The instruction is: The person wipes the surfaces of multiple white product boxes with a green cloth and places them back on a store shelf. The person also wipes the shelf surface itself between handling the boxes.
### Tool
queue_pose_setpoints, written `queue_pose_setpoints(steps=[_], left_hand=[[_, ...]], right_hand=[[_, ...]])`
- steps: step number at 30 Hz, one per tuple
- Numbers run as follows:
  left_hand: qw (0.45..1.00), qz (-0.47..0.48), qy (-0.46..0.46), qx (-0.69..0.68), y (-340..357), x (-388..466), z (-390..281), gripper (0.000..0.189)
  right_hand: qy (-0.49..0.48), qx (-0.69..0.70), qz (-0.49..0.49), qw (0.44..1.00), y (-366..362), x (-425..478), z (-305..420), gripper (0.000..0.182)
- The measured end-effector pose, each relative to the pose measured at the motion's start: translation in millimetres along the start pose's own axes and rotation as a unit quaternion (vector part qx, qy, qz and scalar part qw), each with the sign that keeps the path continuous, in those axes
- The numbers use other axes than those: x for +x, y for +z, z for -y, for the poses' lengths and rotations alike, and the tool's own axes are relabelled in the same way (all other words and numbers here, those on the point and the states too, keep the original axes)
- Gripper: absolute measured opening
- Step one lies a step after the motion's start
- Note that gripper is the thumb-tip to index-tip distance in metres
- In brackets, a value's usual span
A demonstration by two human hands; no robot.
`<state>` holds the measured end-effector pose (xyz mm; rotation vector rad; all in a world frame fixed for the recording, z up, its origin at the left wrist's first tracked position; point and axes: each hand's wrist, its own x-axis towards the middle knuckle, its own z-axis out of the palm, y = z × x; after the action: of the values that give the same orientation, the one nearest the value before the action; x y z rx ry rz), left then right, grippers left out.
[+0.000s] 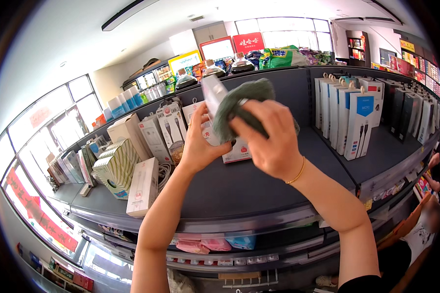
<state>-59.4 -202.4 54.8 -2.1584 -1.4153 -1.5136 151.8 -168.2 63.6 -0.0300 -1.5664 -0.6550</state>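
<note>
My left hand [201, 141] holds a small white product box [214, 93], tilted and blurred, above the dark shelf [223, 190]. A grey-green cloth [238, 106] is gripped in my right hand [271, 135] and lies against the side of that box. Behind my hands, a white and red box [237, 152] stands on the shelf, partly hidden. Left of my left hand are a data cable box [170, 124], a white charger box [156, 139] and an upright white cable box [143, 187] near the shelf's front edge.
A green-and-white striped box [117, 168] stands at the left. Packaged cables [359, 126] stand in rows at the right. Dark bottles [242, 64] rise behind the back panel. Pink packs [192, 244] lie on the shelf below. A person [423, 227] is at the lower right.
</note>
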Motion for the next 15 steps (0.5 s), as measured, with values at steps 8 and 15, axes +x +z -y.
queue_pose_setpoints(steps=[8,15], left_hand=[[0.989,-0.069,0.052,0.122,-16.9,-0.6,-21.4,0.094],[0.985,-0.044,0.06,0.155,-16.1,-1.2,-31.8,0.09]], right_hand=[[0.01,0.021,-0.019,1.0,-2.8,-2.2,-5.4,0.024],[0.213,0.133,-0.096,0.963,-1.1,-9.4,-28.5,0.044]])
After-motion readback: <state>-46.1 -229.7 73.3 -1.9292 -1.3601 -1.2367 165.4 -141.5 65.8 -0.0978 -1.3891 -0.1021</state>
